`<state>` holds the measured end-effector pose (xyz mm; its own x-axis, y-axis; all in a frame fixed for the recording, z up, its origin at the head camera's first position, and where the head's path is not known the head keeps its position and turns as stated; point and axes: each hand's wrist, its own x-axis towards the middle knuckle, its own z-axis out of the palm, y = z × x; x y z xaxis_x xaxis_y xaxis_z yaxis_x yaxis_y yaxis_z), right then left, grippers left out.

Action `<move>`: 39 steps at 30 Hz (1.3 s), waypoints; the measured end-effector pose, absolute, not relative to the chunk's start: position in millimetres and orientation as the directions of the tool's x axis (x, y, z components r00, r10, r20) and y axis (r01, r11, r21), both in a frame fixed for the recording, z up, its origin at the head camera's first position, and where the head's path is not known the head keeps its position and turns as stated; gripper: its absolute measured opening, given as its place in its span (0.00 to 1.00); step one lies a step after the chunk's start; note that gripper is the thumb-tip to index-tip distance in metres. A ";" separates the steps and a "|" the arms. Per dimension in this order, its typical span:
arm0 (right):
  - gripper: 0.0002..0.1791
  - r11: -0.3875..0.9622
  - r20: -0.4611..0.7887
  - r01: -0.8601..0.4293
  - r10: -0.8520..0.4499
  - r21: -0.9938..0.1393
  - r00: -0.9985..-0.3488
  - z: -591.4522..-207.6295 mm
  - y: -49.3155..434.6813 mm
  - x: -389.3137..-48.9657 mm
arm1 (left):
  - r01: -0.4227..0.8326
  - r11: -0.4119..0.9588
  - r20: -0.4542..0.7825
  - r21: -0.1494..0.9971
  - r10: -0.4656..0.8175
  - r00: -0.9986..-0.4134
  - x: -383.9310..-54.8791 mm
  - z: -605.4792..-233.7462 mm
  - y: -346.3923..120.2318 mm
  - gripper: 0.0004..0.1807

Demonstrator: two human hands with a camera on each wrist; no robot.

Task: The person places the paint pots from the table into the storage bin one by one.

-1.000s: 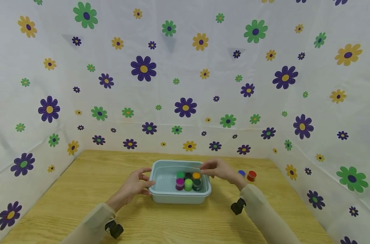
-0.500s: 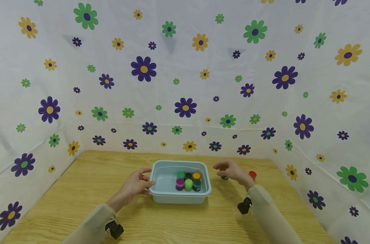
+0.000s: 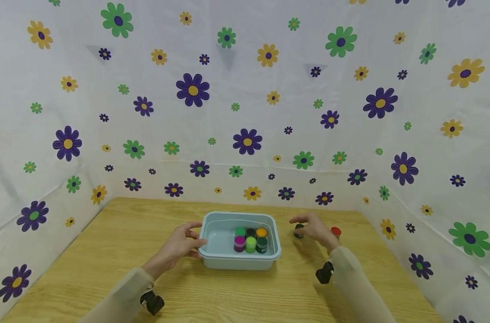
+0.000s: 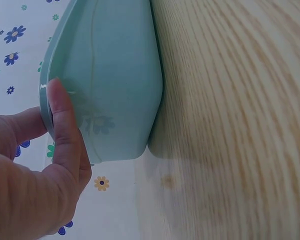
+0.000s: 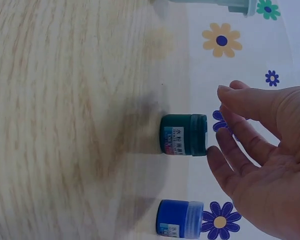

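Tub (image 3: 237, 263) smooth glossy plast; tbl (image 3: 212, 296) wood-grain, matt surf

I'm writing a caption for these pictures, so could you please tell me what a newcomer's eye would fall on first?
Probably the flower-print backdrop behind the wooden table. Next comes the pale blue tub on that table, its left end held by the left hand, with six jars inside. To the tub's right, the right hand is close to a dark green jar.

Counter (image 3: 212, 296): wood-grain surface, yellow-brown. Standing directly on it: one pale blue tub (image 3: 238, 263), upright; to the tub's right, one dark green jar (image 5: 182, 135) and one blue jar (image 5: 175, 219), upright and apart, plus one red jar (image 3: 335, 231), partly hidden.
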<state>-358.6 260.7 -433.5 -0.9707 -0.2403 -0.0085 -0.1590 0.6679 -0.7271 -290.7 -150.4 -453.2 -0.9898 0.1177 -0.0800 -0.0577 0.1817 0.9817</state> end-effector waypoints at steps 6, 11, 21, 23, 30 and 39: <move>0.20 0.665 -0.012 -0.133 -0.209 -0.735 -0.978 -440.2 264.5 -359.0 | -0.055 0.195 -0.082 0.979 0.130 -0.988 -290.6 -452.0 -149.5 0.33; 0.21 0.663 -0.024 -0.131 -0.219 -0.737 -0.975 -443.4 265.7 -358.5 | -0.060 0.189 -0.084 0.980 0.119 -0.989 -289.7 -452.1 -149.4 0.32; 0.23 0.661 -0.083 -0.136 -0.288 -0.738 -0.954 -451.8 265.2 -362.4 | -0.062 0.199 -0.084 0.978 0.104 -0.991 -291.5 -452.2 -149.6 0.32; 0.23 0.651 -0.084 -0.148 -0.311 -0.744 -0.947 -455.4 265.5 -363.6 | -0.062 0.202 -0.083 0.978 0.101 -0.991 -291.5 -452.1 -149.3 0.32; 0.25 0.652 -0.083 -0.148 -0.310 -0.743 -0.947 -458.1 264.5 -361.7 | -0.062 0.211 -0.086 0.976 0.106 -0.991 -290.5 -450.4 -149.6 0.32; 0.29 0.544 -0.069 -0.100 -0.281 -0.833 -0.957 -451.9 260.7 -354.5 | -0.068 0.171 -0.088 0.983 0.114 -0.989 -287.6 -449.5 -148.8 0.32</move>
<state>-354.5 260.7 -451.9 -0.9572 -0.2810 -0.0686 -0.0999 0.5439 -0.8332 -287.6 -148.8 -449.5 -0.9895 0.1144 -0.0884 -0.0680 0.1712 0.9829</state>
